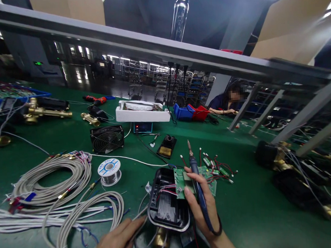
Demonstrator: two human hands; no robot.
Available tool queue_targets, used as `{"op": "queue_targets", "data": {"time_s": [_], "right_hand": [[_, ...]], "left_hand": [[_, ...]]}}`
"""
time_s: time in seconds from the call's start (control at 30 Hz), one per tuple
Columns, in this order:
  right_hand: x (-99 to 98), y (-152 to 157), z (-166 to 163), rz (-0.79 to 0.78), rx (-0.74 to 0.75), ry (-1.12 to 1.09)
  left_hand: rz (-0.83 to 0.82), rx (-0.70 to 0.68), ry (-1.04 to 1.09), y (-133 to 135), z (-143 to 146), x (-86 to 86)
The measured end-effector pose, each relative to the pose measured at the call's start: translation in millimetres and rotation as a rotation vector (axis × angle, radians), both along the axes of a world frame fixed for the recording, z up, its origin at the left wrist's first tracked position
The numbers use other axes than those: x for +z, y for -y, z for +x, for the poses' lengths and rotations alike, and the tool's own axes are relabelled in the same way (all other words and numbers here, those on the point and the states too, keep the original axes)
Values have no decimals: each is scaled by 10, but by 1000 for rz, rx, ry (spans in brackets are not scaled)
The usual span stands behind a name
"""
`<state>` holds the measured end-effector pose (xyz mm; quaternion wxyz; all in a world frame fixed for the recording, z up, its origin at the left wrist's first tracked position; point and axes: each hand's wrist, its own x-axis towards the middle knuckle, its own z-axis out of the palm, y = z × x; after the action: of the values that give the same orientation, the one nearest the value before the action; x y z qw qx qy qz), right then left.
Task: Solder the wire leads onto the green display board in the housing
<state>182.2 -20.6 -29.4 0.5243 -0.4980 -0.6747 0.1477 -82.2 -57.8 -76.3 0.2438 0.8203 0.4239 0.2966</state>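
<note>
Take likely fragile circuit board point(180, 180), right of housing point(165, 210), by edges; cannot tell grip of left hand point(116, 241), with soldering iron point(194, 164) held in right hand point(194, 209).

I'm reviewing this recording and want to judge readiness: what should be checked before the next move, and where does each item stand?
1. Soldering iron gripped in right hand: ok.
2. Iron's tip pointing away from both hands: ok.
3. Solder within the left hand's grip: not ok; the solder spool stands apart, left of the black housing.
4. Circuit board steady: cannot tell from one still.
5. Tip hot: cannot tell.
6. Fan running: cannot tell.
</note>
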Motion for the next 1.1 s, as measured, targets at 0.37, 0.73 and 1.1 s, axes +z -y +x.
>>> {"op": "queue_targets", "data": {"time_s": [0.37, 0.73, 1.1], "right_hand": [[-7, 1, 9, 1, -19, 11], [12, 8, 3, 6, -10, -5], [15, 5, 1, -6, -16, 4]], "left_hand": [[-271, -10, 54, -96, 199, 215], [-213, 31, -467, 52, 289, 317], [-341, 91, 17, -14, 142, 129]]}}
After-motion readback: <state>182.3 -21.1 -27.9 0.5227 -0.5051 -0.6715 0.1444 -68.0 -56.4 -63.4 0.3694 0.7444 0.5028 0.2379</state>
